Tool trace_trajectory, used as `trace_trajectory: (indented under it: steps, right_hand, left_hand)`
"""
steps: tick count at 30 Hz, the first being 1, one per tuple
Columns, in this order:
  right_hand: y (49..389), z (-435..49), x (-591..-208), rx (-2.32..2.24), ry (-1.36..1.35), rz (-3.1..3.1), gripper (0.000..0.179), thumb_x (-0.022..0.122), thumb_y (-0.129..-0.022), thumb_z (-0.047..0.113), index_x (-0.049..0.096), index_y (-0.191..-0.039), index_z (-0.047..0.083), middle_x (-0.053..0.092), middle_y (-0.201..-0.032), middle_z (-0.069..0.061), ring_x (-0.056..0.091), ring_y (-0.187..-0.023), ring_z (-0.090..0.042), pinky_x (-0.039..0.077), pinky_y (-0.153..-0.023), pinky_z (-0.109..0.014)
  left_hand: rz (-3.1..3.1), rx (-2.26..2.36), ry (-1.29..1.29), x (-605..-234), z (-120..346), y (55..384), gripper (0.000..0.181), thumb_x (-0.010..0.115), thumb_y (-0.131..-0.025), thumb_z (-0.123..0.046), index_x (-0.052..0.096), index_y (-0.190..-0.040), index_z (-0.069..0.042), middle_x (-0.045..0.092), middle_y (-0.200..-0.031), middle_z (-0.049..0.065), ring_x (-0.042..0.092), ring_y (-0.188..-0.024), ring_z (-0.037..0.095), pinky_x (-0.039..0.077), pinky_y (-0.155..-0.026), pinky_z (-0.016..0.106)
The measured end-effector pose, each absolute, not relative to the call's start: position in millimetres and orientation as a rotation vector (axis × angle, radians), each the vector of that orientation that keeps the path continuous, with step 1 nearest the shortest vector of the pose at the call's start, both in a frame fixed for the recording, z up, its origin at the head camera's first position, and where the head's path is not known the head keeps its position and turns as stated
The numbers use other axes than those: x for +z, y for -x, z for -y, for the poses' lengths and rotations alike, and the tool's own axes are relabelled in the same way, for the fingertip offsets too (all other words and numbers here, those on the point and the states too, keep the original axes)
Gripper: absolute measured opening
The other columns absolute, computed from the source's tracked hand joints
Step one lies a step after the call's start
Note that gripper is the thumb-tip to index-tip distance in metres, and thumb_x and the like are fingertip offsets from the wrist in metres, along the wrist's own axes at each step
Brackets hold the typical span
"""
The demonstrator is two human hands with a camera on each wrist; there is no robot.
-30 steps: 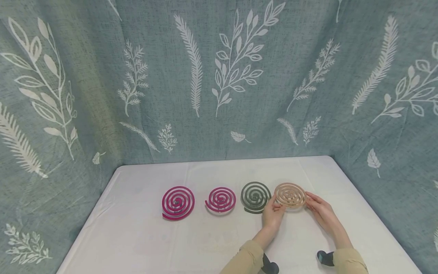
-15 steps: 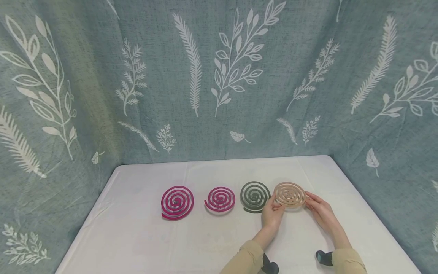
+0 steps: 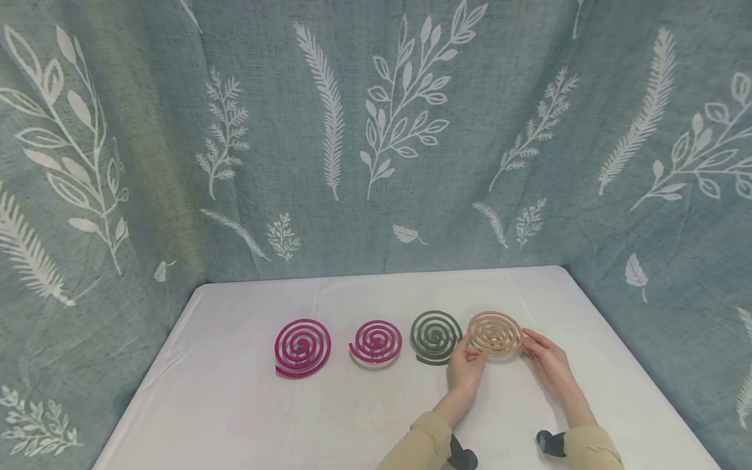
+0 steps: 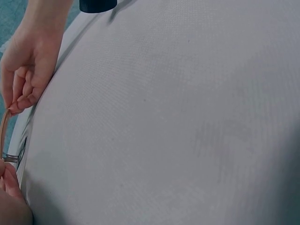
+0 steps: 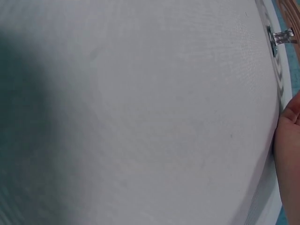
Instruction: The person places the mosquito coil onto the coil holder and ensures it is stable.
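Note:
A tan mosquito coil (image 3: pixel 495 333) is raised at the right end of a row of coils. My left hand (image 3: pixel 467 371) pinches its near left rim, while the fingers of my right hand (image 3: pixel 548 364) pinch the right rim. Beneath the coil a small metal stand (image 5: pixel 283 37) shows in the right wrist view. Close by my left hand is a dark green coil (image 3: pixel 436 337), its lower right edge partly behind that hand. In the left wrist view the tan coil (image 4: pixel 3 129) appears edge-on between both hands.
Two magenta coils, one smaller and tilted (image 3: pixel 376 341) and one larger (image 3: pixel 302 347), are farther left on the white table (image 3: pixel 247 405). A blue-grey curtain (image 3: pixel 364 235) with white leaf prints surrounds the table's back and sides.
The head view has shifted slightly, so everything sits a little farther left in it. Both hands keep their hold on the tan coil, with no other clear movement.

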State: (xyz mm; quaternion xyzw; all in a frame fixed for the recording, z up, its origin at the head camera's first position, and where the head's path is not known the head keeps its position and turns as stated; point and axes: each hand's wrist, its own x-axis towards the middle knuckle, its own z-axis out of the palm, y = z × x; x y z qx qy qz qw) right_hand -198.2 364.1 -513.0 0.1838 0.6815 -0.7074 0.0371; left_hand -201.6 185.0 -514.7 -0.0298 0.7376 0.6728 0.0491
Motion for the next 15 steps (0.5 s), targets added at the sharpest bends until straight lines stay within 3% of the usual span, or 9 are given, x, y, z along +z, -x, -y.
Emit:
trace_trajectory:
  steps: [8, 15]
  right_hand:
    - [195.8, -359.8, -511.3, -2.137, -0.624, -2.138, 0.057, 0.042, -0.100, 0.020, 0.020, -0.149, -0.001, 0.020, -0.154, -0.020, 0.049, -0.089, 0.018, 0.041, -0.086, -0.001]
    - [193.9, -361.5, -511.5, -2.117, -0.660, -2.141, 0.057, 0.041, -0.102, 0.025, 0.019, -0.150, 0.004, 0.020, -0.156, -0.018, 0.049, -0.087, 0.019, 0.039, -0.093, -0.004]
  left_hand:
    - [-2.269, 2.058, 0.116, -515.8, -186.8, 201.4, 0.052, 0.068, -0.083, -0.008, 0.054, -0.132, -0.007, 0.060, -0.079, -0.003, 0.054, -0.069, 0.001, 0.046, -0.059, 0.012]
    - [-2.271, 2.044, 0.114, -516.3, -187.1, 201.3, 0.052, 0.068, -0.083, -0.007, 0.053, -0.132, -0.007, 0.058, -0.079, -0.003, 0.053, -0.069, 0.001, 0.046, -0.058, 0.012]
